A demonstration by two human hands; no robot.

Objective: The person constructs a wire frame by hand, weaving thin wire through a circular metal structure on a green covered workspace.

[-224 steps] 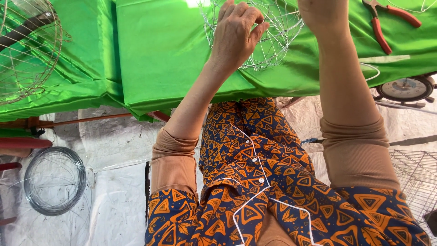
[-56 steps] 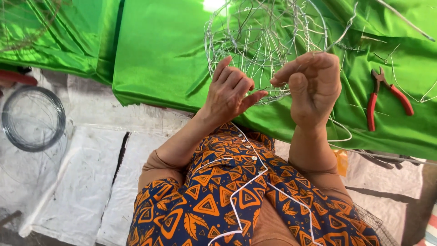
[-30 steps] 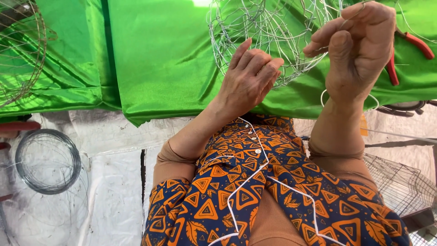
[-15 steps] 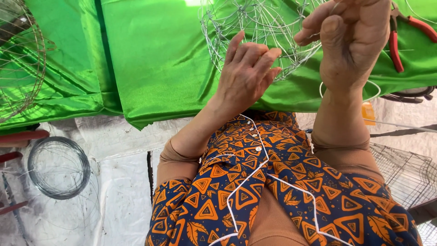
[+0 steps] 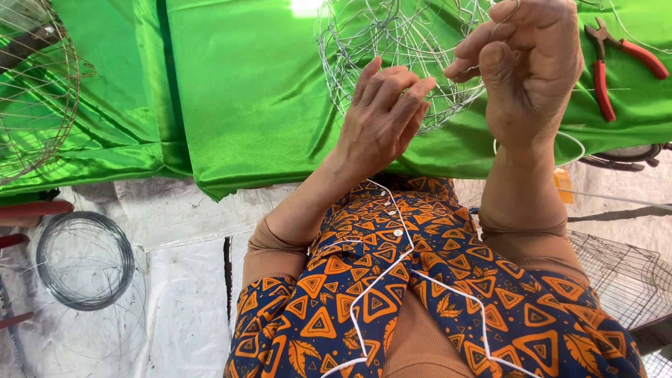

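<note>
Just beyond both hands (image 5: 381, 115) (image 5: 528, 66) lies the wire basket (image 5: 399, 42).

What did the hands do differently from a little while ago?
The right hand rose from beside the left, fingers pinched on a thin wire, pulling it up off the wire basket frame. The left hand slid a bit higher, fingertips on the frame. The green cloth, red pliers and wire coil stayed put.

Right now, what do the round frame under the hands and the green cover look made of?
Round frame: thin bare metal wire, silvery, bent into an open lattice. Green cover: glossy woven cloth, likely satin, judging by its sheen and soft folds.
</note>
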